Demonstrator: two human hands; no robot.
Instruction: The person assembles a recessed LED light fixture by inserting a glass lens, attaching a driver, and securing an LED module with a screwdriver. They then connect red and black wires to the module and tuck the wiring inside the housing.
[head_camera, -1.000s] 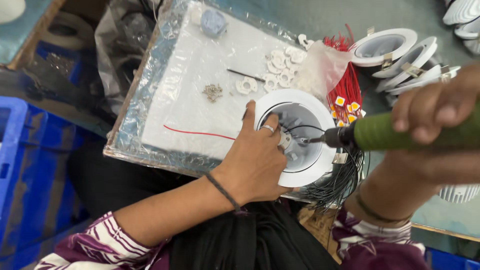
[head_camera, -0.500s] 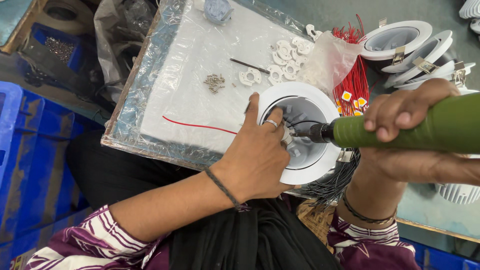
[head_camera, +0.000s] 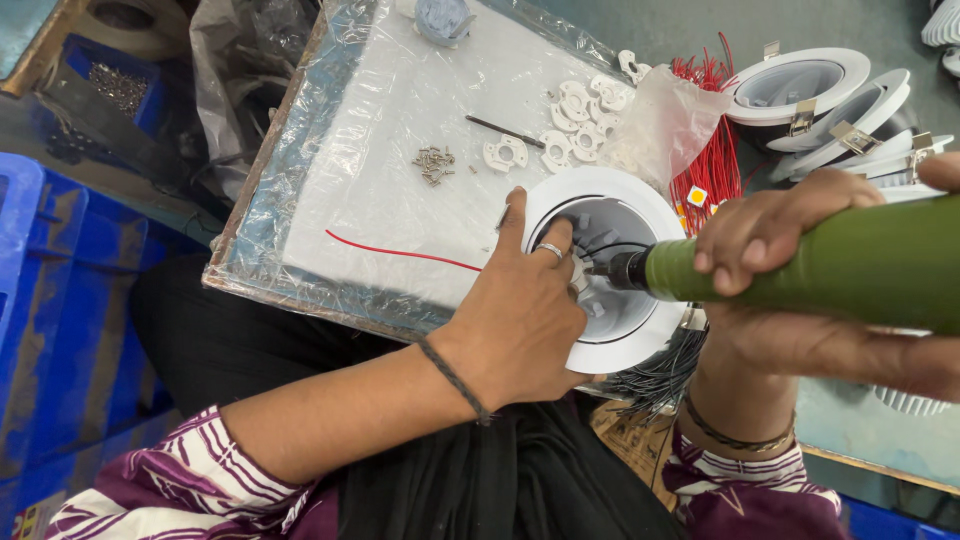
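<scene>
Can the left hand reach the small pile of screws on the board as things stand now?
Probably yes. The left hand rests on the white round lamp housing, and the pile of screws lies nearby on the plastic-covered board with nothing between them, though the hand must release the housing.
</scene>
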